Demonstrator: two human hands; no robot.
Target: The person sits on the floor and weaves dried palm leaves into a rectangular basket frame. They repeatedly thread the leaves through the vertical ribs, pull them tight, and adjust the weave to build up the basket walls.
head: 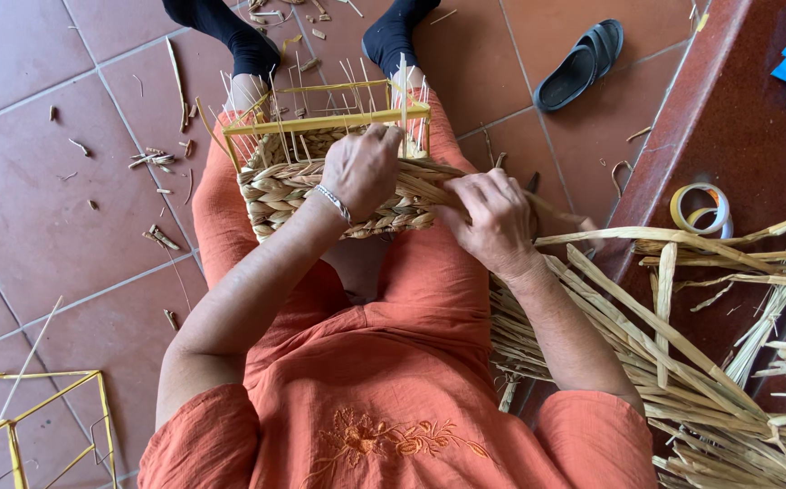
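A half-woven straw basket (275, 190) on a yellow wire frame (320, 120) rests on my lap, thin pale stakes standing up from it. My left hand (361, 167) presses on the basket's woven top edge near the middle, fingers curled over it. My right hand (492, 217) pinches a flat straw strand (429, 186) at the basket's right end, the strand trailing off to the right.
A heap of dried straw strips (682, 362) lies at my right. A roll of tape (700, 208) sits on the red step. A black sandal (583, 63) lies on the tiles, and another yellow wire frame (40, 426) is at bottom left. Straw scraps (153, 158) litter the floor.
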